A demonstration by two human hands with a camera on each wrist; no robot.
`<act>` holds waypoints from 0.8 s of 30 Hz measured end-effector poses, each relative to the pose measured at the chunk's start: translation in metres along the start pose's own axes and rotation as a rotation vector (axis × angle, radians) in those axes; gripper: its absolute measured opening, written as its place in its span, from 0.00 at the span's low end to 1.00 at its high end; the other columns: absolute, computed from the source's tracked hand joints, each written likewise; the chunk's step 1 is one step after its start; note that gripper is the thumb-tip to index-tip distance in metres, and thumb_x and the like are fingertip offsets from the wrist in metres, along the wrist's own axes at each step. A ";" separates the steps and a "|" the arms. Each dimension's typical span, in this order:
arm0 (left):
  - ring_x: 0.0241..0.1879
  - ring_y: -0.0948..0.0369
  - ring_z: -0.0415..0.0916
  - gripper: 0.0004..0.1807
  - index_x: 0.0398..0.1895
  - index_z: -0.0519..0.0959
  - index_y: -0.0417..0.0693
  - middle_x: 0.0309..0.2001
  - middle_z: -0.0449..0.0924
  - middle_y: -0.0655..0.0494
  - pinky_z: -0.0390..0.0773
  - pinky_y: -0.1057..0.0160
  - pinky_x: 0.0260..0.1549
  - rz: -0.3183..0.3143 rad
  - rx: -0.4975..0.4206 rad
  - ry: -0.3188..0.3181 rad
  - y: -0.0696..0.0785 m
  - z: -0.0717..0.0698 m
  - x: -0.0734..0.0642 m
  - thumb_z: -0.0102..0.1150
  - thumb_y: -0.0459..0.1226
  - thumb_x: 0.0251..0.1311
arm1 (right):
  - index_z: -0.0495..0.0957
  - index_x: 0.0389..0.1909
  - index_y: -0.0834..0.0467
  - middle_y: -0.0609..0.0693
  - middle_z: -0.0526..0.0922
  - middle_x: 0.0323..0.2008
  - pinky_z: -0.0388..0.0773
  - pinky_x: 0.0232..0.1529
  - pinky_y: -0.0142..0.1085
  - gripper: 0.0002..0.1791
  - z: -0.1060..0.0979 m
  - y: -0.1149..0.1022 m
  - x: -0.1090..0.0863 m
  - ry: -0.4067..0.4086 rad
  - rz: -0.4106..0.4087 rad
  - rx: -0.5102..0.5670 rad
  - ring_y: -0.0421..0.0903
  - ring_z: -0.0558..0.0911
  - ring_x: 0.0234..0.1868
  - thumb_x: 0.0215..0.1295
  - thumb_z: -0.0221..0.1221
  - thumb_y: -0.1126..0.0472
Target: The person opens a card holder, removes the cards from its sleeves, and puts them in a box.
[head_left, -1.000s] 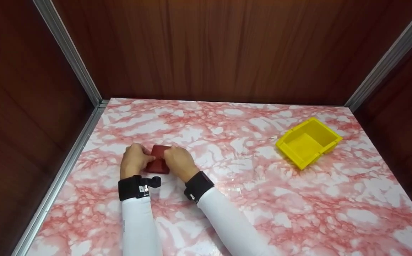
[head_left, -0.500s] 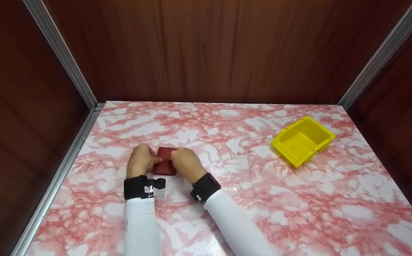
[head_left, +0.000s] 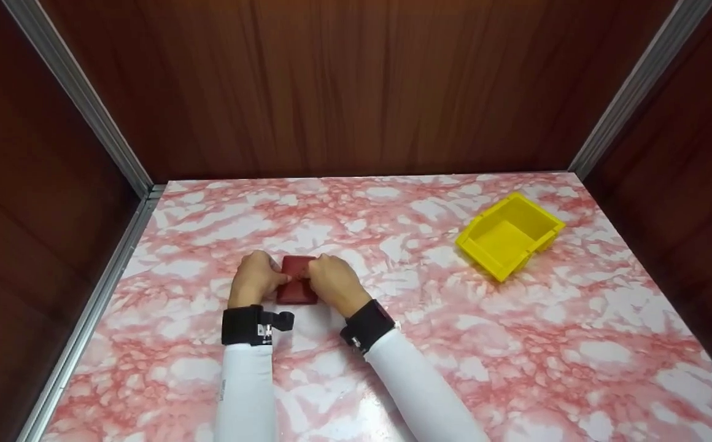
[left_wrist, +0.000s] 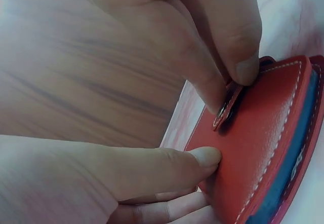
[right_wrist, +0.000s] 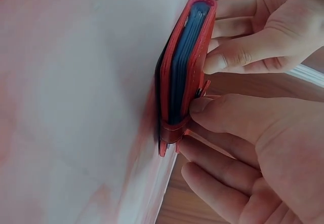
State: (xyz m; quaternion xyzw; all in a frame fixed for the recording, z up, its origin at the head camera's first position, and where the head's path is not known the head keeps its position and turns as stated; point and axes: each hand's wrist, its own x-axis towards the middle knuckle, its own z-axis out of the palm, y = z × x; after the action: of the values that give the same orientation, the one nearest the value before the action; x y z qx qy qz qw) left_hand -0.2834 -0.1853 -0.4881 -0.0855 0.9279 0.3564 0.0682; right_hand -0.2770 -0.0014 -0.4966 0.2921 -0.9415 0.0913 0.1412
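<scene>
A red leather card holder (head_left: 296, 293) with white stitching and blue inner sleeves lies between both hands, left of the table's middle. My left hand (head_left: 254, 281) grips its left side, the thumb (left_wrist: 205, 156) on the cover and the other fingers at the edge. With thumb and forefinger my right hand (head_left: 335, 283) pinches the small closing strap (left_wrist: 232, 106) on the right side. In the right wrist view, the strap (right_wrist: 173, 132) wraps the holder's edge and its end stands off the cover. The strap's fastener is mostly hidden by the fingers.
A yellow open bin (head_left: 474, 247) stands tilted in angle at the back right of the pink-and-white marbled table (head_left: 393, 368). Brown wood-look panels (head_left: 356, 86) with grey metal corner posts enclose the back and sides.
Both hands and the card holder have shifted a little to the right over the table, while the head view has turned slightly. Their hold on it looks the same.
</scene>
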 end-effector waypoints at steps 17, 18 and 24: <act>0.22 0.60 0.75 0.15 0.22 0.82 0.42 0.24 0.80 0.55 0.74 0.66 0.22 0.104 0.012 -0.015 0.029 0.035 -0.001 0.78 0.37 0.60 | 0.94 0.35 0.54 0.57 0.93 0.33 0.91 0.38 0.49 0.09 -0.014 0.044 -0.023 -0.045 -0.006 0.127 0.55 0.92 0.35 0.62 0.70 0.71; 0.21 0.61 0.75 0.16 0.21 0.81 0.42 0.24 0.80 0.55 0.74 0.66 0.22 0.108 0.013 -0.019 0.031 0.037 -0.001 0.78 0.37 0.61 | 0.94 0.35 0.54 0.58 0.93 0.33 0.91 0.38 0.49 0.09 -0.015 0.047 -0.025 -0.045 -0.001 0.138 0.56 0.92 0.35 0.62 0.70 0.71; 0.19 0.58 0.76 0.17 0.20 0.80 0.42 0.23 0.81 0.51 0.75 0.62 0.18 0.094 0.024 -0.055 0.034 0.055 0.014 0.77 0.37 0.62 | 0.93 0.33 0.58 0.58 0.92 0.30 0.90 0.37 0.50 0.08 -0.019 0.060 -0.034 -0.023 -0.015 0.167 0.55 0.91 0.32 0.61 0.69 0.73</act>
State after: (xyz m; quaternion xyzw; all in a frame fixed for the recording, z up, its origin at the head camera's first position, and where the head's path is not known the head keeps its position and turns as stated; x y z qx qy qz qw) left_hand -0.3001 -0.1249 -0.5096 -0.0313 0.9328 0.3503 0.0779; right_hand -0.2804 0.0702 -0.4952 0.3110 -0.9299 0.1649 0.1064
